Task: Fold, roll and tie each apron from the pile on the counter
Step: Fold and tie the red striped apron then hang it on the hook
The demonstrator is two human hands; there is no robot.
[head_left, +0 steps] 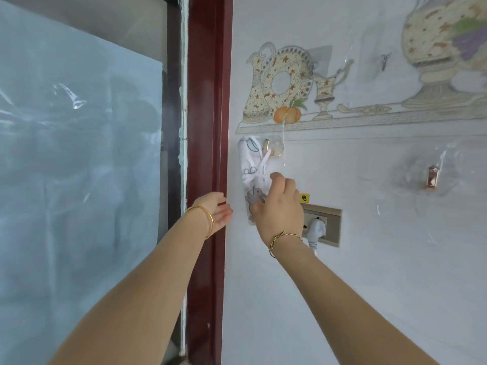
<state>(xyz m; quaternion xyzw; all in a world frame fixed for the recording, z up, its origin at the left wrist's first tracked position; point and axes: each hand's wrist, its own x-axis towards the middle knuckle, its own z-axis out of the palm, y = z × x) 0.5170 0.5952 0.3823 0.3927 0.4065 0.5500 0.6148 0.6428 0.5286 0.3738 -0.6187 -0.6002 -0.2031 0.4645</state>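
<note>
A rolled white apron (pixel 249 167) with blue and grey cartoon prints hangs by its tie from a small wall hook (pixel 266 146) on the tiled wall. My right hand (pixel 279 209) is against the lower part of the roll, fingers curled near the tie strings and covering the bottom right of the bundle. My left hand (pixel 217 210) is just left of the roll, palm turned toward it, fingers apart and holding nothing. The pile and the counter are out of view.
A dark red door frame (pixel 208 127) runs vertically just left of the apron, with plastic-covered glass (pixel 79 154) beyond. A wall socket (pixel 324 222) with a white plug sits just right of my right hand. More hooks (pixel 432 177) are stuck on the wall.
</note>
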